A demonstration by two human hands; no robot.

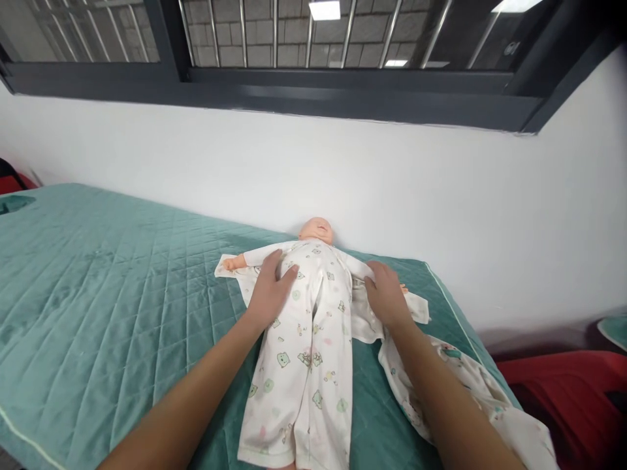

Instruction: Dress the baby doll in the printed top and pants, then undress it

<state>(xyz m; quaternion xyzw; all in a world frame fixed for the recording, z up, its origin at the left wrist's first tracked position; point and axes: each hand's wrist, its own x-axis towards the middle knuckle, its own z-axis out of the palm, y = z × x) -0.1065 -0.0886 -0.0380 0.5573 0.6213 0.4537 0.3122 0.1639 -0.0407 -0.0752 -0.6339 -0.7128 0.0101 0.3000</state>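
A baby doll (316,230) lies on its back on the green quilted bed cover, its head by the wall and its arms spread. White trousers (294,339) with a green animal print cover its body and legs. Under the arms a white printed top (365,316) is spread out. My left hand (269,290) rests at the doll's side near the waist, thumb apart from the fingers. Over the doll's other arm lies my right hand (386,294), thumb and forefinger apart at the white sleeve; its other fingers are partly hidden.
Another white printed cloth (470,385) lies crumpled beneath my right forearm. The green bed cover (122,281) runs far to the left. A white wall (304,163) with a dark window frame (304,91) stands behind. A red chair (568,391) is at the right.
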